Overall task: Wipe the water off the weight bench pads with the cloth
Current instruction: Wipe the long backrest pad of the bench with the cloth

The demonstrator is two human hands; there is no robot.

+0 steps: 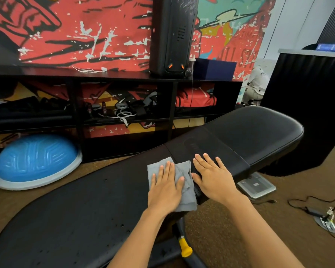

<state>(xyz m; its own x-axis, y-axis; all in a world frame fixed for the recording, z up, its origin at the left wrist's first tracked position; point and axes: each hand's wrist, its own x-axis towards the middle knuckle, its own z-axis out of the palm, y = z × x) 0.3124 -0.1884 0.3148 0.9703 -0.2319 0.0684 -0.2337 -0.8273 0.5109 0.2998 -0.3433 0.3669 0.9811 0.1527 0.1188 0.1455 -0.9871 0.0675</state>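
A black weight bench runs across the view, its long back pad (75,209) at lower left and its seat pad (249,132) at upper right. Water droplets dot the long pad's near part. A grey cloth (184,167) lies flat on the long pad's right end, next to the gap between the pads. My left hand (166,186) presses flat on the cloth with straight fingers. My right hand (213,175) rests flat on the seat pad's near end, just right of the cloth, fingers spread and holding nothing.
A black shelf (104,74) with straps and gear stands behind the bench, a tall black speaker (172,35) on top. A blue balance dome (35,159) sits on the floor at left. A yellow adjustment knob (185,248) sticks out under the bench. Cables (317,207) lie on the carpet at right.
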